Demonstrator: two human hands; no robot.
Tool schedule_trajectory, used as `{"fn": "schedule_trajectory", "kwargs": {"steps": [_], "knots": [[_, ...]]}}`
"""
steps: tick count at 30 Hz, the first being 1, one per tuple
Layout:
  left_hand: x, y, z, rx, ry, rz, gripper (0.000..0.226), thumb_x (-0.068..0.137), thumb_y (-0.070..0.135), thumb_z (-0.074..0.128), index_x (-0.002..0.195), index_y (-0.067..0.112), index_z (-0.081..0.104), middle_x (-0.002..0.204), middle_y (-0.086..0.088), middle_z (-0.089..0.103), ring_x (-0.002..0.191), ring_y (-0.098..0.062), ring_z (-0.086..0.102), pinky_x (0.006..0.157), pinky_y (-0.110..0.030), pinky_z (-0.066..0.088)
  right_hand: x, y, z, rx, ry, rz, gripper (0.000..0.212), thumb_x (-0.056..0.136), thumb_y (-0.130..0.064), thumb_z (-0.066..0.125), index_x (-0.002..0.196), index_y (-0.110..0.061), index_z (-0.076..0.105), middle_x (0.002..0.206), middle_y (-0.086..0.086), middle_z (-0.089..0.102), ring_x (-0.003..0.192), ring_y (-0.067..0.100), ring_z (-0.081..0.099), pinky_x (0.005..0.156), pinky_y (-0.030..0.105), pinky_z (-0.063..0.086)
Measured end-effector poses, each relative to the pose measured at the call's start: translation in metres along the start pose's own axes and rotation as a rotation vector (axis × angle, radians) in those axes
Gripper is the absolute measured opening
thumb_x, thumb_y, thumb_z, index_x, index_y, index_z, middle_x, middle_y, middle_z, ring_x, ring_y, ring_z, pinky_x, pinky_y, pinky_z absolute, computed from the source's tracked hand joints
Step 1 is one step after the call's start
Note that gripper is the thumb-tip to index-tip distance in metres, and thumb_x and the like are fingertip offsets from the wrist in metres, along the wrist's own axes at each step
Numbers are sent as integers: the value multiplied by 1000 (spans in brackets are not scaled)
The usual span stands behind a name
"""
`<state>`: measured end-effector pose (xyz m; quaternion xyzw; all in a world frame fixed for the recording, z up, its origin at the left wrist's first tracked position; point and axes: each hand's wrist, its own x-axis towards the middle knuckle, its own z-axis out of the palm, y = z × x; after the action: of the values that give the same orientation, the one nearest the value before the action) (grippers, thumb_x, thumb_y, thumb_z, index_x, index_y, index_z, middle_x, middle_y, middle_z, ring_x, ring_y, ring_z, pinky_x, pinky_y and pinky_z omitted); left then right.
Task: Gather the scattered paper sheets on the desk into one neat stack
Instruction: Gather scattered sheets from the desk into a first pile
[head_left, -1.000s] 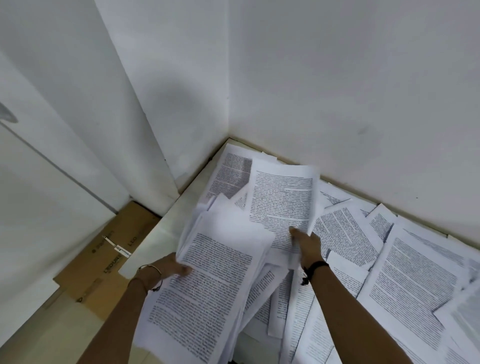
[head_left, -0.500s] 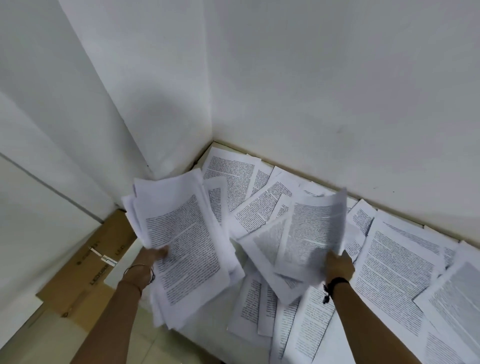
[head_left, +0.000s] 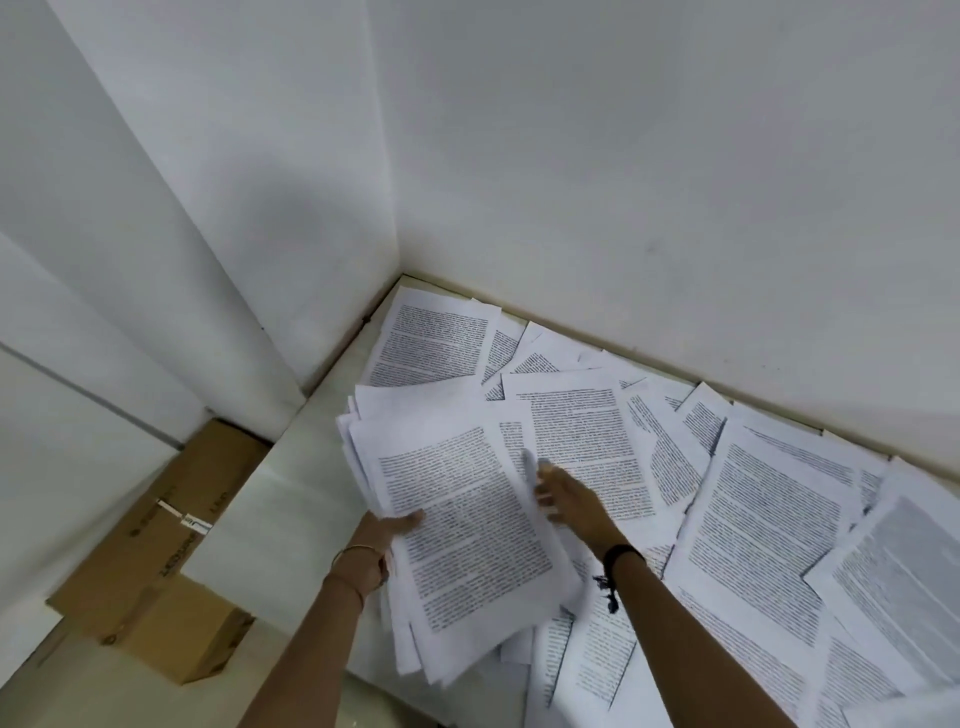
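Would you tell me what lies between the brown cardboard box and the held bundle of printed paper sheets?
In the head view, a bare strip of white desk top, then the left hand gripping the edge of the printed paper bundle.

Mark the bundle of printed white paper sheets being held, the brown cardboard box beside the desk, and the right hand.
bundle of printed white paper sheets (head_left: 467, 525): head view, text block of top page.
brown cardboard box (head_left: 119, 561): head view, top face.
right hand (head_left: 571, 499): head view, back of hand.

dense print on the paper sheets (head_left: 769, 525) too small to read, cardboard box (head_left: 145, 561) lettering blurred beyond reading
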<state>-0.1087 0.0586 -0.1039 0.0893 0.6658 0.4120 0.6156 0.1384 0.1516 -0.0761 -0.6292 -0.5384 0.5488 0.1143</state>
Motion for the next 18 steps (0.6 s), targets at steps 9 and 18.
{"fn": "schedule_trajectory", "kwargs": {"steps": [9,18], "knots": [[0,-27,7,34,332,4,50,89,12,59,133,-4,40,134,-16,49,121,-35,50,96,-32,40,-1,37,43,-367,190,-79,39,94,-15,49,131,-3,42,131,16,45,116,32,49,94,37,41],[1,-28,-13,70,112,127,56,85,-10,55,137,1,38,140,-23,45,125,-34,48,113,-48,31,-9,33,57,-230,285,-102,55,91,-29,59,136,-3,39,130,14,45,119,31,46,96,37,42]]}}
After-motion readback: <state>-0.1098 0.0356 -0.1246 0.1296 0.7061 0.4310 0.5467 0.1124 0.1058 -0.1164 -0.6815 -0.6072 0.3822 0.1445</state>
